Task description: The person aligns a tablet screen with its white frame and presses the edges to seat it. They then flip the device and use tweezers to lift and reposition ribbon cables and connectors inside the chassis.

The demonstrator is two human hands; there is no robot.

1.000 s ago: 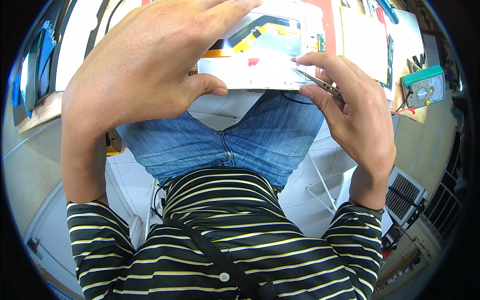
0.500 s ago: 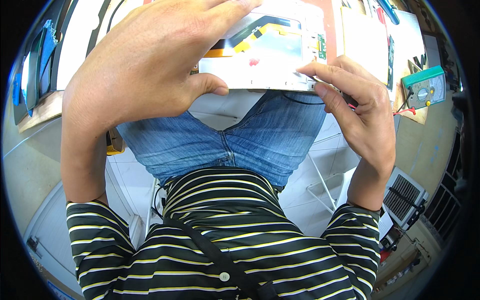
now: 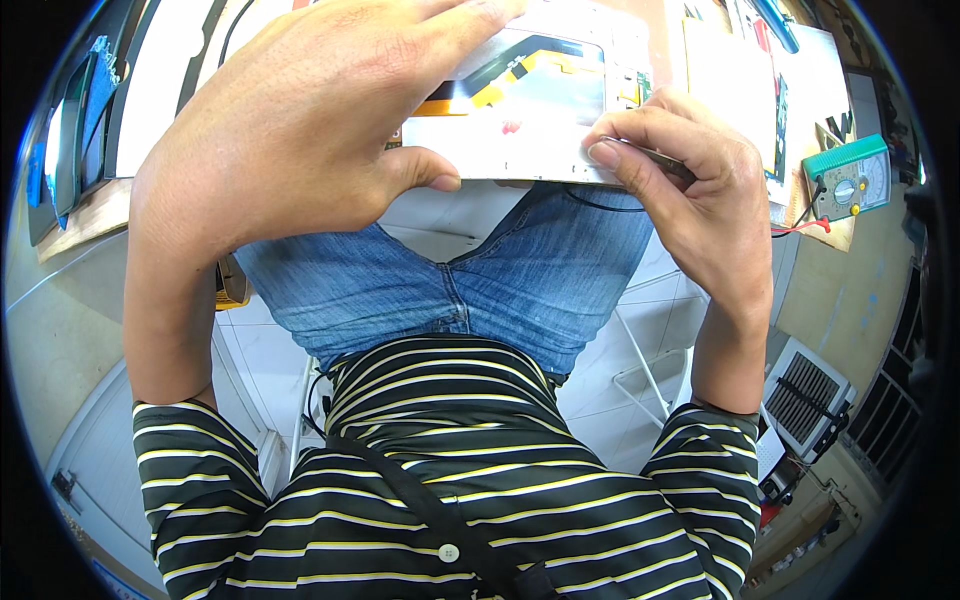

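Note:
An opened tablet-like device (image 3: 480, 140) with a bright silver inside lies at the table's near edge. A yellow-orange ribbon cable (image 3: 510, 85) runs over it beside a black strip, and a small red mark shows near its lower middle. My left hand (image 3: 290, 130) spans the device's left side, thumb on the near edge and fingers stretching over toward the far side, gripping it. At the near right corner, my right hand (image 3: 690, 160) pinches a thin dark metal tool (image 3: 665, 160). The tool's tip is hidden by the fingers, close against the device's surface.
To the right, a green-topped analog multimeter (image 3: 848, 178) rests at the table edge with a red lead (image 3: 805, 227). A blue-handled tool (image 3: 776, 22) lies at the far right. Dark panels and a blue cloth (image 3: 98, 75) are at the left. My jeans-clad legs (image 3: 450, 270) sit under the edge.
My right hand has shifted left along the device's near edge and turned, its fingertips now drawn together over the surface with the thin tool showing. The left hand has barely moved.

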